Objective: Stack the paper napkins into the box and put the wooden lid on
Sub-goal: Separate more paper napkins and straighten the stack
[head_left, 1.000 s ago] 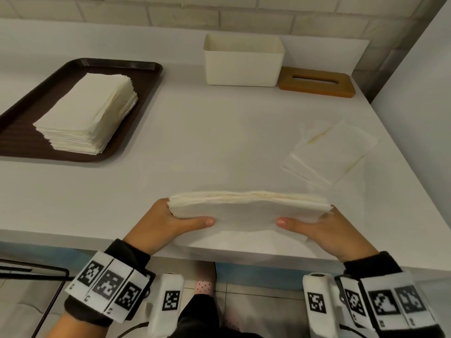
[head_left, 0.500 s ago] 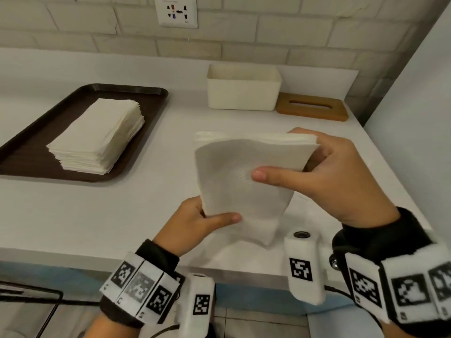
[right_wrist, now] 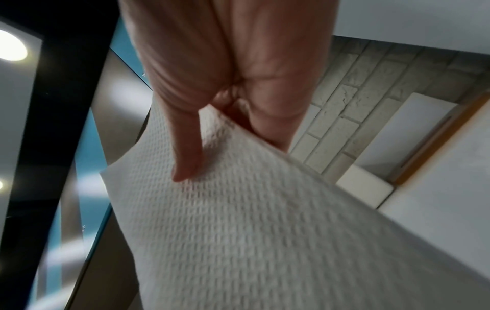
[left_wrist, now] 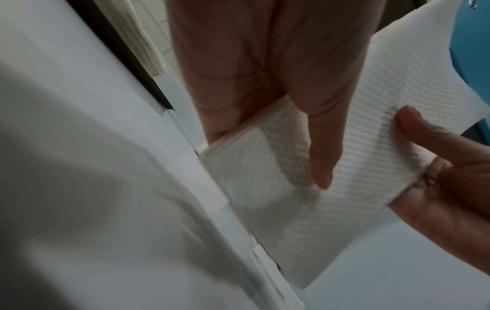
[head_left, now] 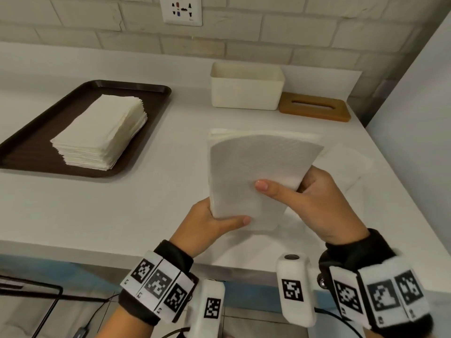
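Above counter (head_left: pixel 146 203); embossed white napkins (head_left: pixel 256 172)

Both hands (head_left: pixel 268 203) raised, thumbs forward, fingers pinching

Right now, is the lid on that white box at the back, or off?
Off. The wooden lid lies flat on the counter to the right of the white box, whose top is uncovered.

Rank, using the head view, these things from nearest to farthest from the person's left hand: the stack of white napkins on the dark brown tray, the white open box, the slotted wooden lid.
Measured from the left hand:
1. Stack of white napkins on the dark brown tray, to the left.
2. White open box, at the back.
3. Slotted wooden lid, back right beside the box.
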A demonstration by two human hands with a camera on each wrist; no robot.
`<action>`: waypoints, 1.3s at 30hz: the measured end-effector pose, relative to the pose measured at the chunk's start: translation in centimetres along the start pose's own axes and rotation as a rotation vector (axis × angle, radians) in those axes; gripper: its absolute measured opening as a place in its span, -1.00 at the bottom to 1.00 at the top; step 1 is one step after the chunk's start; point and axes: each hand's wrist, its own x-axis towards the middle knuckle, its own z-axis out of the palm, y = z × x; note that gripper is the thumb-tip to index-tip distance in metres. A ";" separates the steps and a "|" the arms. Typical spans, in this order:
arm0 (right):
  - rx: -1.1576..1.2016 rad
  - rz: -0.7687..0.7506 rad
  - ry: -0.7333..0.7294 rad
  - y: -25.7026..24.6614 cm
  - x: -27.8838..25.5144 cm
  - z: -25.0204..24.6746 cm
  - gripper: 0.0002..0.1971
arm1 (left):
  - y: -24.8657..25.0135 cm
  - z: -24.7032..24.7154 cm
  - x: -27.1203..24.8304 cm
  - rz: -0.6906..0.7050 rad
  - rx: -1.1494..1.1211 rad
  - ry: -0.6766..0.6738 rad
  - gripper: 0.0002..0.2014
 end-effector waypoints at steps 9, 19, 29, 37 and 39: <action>-0.008 -0.019 0.030 -1.9 2.1 -0.8 -0.65 | -0.1 0.5 1.2 -0.130 0.077 -0.092 -0.63; 0.072 0.084 0.148 -4.6 7.4 -7.9 -0.55 | 5.7 -4.9 5.4 -0.013 -0.434 0.124 -0.84; 0.043 0.353 0.243 -2.8 21.1 -7.2 -0.65 | 13.2 -8.3 20.6 -0.033 -0.184 -0.027 -0.71; -0.484 0.298 0.379 -3.0 36.7 -9.7 -0.54 | 16.5 -12.3 36.1 0.032 0.270 0.207 -0.49; -0.583 0.367 0.383 -1.5 39.3 -10.1 -0.52 | 15.8 -12.8 39.2 -0.038 0.438 0.191 -0.47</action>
